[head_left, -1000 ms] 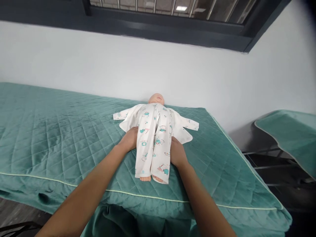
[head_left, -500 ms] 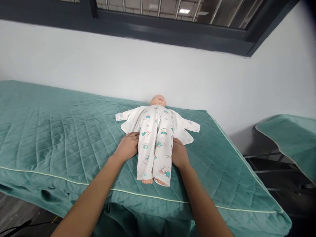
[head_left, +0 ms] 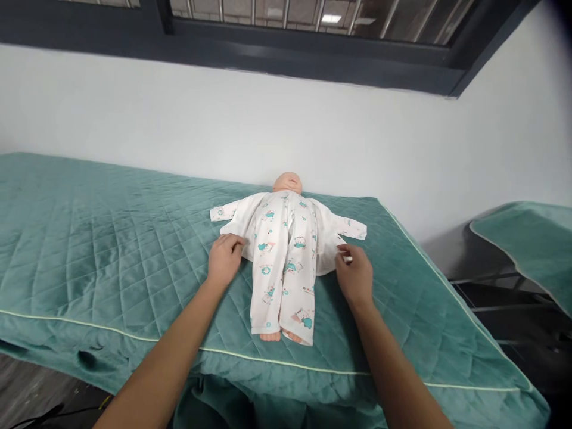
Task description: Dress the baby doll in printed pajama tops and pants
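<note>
A baby doll [head_left: 288,182] lies on its back, head toward the wall and feet toward me. White printed baby trousers [head_left: 282,280] cover its legs and reach high up the chest. Beneath them spreads an open white baby jacket [head_left: 327,238], its sleeves stretched out to both sides. With fingers closed, my left hand [head_left: 226,259] pinches the jacket's left front flap near its lower edge. My right hand [head_left: 355,271] grips the corner of the right flap, a bit of white cloth showing between the fingers. The doll's toes stick out below the trouser hems.
A green quilted cover [head_left: 134,256] with pale piping lies over the bed. Behind it is a white wall [head_left: 201,119] below a dark window frame [head_left: 268,56] with metal bars. Another green-covered surface [head_left: 527,244] stands at the right, past a dark gap.
Both hands have come away from the trouser sides and outward to the jacket flaps, taking hold of them. The right flap is now drawn in and down beside the trousers.
</note>
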A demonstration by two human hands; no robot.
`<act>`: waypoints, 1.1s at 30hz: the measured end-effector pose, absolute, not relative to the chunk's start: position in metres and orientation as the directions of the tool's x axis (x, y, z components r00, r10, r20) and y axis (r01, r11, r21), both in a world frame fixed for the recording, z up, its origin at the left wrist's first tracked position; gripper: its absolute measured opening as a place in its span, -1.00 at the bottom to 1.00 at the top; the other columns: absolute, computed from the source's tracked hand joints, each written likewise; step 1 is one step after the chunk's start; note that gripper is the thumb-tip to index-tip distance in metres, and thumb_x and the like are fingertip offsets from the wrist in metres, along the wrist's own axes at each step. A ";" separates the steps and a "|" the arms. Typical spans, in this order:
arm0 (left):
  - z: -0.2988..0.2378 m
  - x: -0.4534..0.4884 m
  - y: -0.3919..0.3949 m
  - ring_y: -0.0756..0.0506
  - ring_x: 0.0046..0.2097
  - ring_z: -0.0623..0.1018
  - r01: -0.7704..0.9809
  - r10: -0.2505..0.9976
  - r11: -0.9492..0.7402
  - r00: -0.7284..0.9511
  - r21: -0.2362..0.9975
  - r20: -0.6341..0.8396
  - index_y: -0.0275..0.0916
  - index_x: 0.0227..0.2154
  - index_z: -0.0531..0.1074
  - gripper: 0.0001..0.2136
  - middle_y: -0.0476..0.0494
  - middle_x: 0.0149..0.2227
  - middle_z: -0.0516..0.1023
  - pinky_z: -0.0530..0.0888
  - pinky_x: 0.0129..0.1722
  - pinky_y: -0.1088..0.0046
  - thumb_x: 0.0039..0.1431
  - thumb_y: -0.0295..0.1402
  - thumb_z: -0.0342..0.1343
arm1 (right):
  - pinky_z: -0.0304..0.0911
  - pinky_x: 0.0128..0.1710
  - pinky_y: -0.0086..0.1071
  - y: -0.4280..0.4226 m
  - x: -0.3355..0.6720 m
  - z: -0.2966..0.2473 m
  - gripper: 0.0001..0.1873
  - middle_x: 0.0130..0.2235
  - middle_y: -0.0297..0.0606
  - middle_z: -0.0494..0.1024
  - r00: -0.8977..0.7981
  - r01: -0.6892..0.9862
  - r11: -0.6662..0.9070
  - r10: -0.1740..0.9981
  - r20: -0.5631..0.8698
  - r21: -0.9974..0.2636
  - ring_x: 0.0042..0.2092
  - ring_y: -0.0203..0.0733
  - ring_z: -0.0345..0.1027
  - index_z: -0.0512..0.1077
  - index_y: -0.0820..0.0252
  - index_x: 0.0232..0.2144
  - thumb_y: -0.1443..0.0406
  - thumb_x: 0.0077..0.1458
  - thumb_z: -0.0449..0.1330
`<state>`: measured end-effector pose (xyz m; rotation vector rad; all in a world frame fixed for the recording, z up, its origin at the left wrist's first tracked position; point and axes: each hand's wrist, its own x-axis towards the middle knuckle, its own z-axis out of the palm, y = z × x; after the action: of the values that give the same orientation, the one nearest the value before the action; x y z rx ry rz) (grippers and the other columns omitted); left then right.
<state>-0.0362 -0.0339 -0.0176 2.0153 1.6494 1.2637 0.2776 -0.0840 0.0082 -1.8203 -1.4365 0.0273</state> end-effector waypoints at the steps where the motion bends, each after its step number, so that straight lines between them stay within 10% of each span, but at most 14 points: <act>1: -0.018 -0.036 -0.032 -0.18 -0.07 0.55 0.684 0.889 -0.242 -0.128 0.688 0.440 -0.21 -0.18 0.47 -0.79 -0.17 -0.17 0.60 0.45 0.00 0.22 0.21 -0.42 -0.03 | 0.26 -0.04 -0.14 -0.077 0.285 0.010 -0.63 -0.07 0.04 0.53 0.384 0.842 -0.119 0.818 0.428 -0.526 -0.04 0.06 0.38 0.49 0.30 -0.10 0.25 0.09 0.08; 6: -0.019 -0.030 -0.024 -0.37 0.20 0.41 0.782 0.866 0.069 -0.354 0.619 0.352 -0.30 0.20 0.23 -0.49 -0.38 0.09 0.49 0.32 0.17 -0.04 0.24 -0.20 0.07 | 0.22 -0.05 -0.02 -0.062 0.304 0.015 -0.46 0.01 0.18 0.48 0.513 0.847 -0.433 0.820 0.255 -0.309 0.06 0.26 0.33 0.45 0.32 0.00 0.02 0.14 0.13; 11: -0.023 -0.026 -0.020 -0.42 0.30 0.28 0.853 0.853 0.147 -0.365 0.501 0.372 -0.41 0.12 0.31 -0.49 -0.51 0.19 0.38 0.24 0.24 -0.02 0.21 -0.16 0.10 | 0.23 -0.16 -0.08 -0.051 0.302 0.024 -0.76 -0.38 -0.10 0.52 0.554 0.709 -0.384 0.822 0.130 -0.591 -0.20 0.13 0.42 0.46 0.19 -0.42 0.12 0.02 0.21; 15: -0.026 -0.024 -0.018 -0.40 0.31 0.27 0.874 0.845 0.168 -0.365 0.456 0.390 -0.40 0.02 0.39 -0.55 -0.51 0.20 0.36 0.22 0.27 0.01 0.22 -0.13 0.10 | 0.26 -0.29 -0.27 -0.047 0.284 0.055 -0.70 -0.36 -0.28 0.51 0.466 0.629 -0.154 0.859 0.212 -0.762 -0.30 -0.11 0.39 0.41 0.15 -0.33 0.04 0.11 0.13; 19: -0.026 -0.023 -0.018 -0.38 0.30 0.29 0.878 0.847 0.171 -0.362 0.447 0.388 -0.38 -0.02 0.40 -0.58 -0.50 0.24 0.33 0.24 0.26 0.03 0.22 -0.13 0.11 | 0.27 -0.16 -0.31 -0.065 0.250 0.091 -0.79 -0.21 -0.27 0.52 -0.044 0.467 0.409 0.896 0.442 -0.784 -0.16 -0.17 0.38 0.36 0.10 -0.36 0.11 0.13 0.23; 23: -0.026 -0.022 -0.018 -0.40 0.33 0.25 0.866 0.835 0.211 -0.401 0.454 0.377 -0.43 0.03 0.38 -0.50 -0.55 0.26 0.28 0.14 0.32 -0.02 0.20 -0.10 0.12 | 0.21 -0.27 -0.34 -0.084 0.231 0.101 -0.84 -0.31 -0.32 0.48 -0.458 0.530 0.420 0.873 0.169 -0.737 -0.30 -0.24 0.30 0.40 0.10 -0.40 0.20 0.21 0.19; 29: -0.020 -0.026 -0.019 -0.36 0.29 0.31 0.822 0.846 0.196 -0.417 0.535 0.331 -0.28 -0.22 0.43 -0.75 -0.41 0.17 0.39 0.08 0.34 -0.05 0.20 -0.18 0.10 | 0.13 -0.35 -0.35 -0.078 0.241 0.087 -0.72 -0.45 -0.36 0.40 -0.152 0.395 0.211 0.975 0.163 -0.894 -0.38 -0.25 0.23 0.41 0.13 -0.38 0.08 0.25 0.14; 33: -0.002 -0.024 -0.020 -0.23 -0.05 0.52 0.568 0.867 0.098 -0.452 0.817 0.209 -0.19 -0.31 0.29 -0.81 -0.20 -0.20 0.51 0.44 0.04 0.10 0.30 -0.17 -0.02 | 0.13 -0.34 -0.34 -0.040 0.245 0.085 -0.71 -0.46 -0.36 0.42 0.068 0.382 0.170 0.975 0.211 -0.909 -0.40 -0.24 0.24 0.41 0.14 -0.38 0.05 0.18 0.18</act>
<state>-0.0237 -0.0201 -0.0023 1.4147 2.0573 1.2865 0.2446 -0.0398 0.0850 -1.3758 -1.4828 0.7769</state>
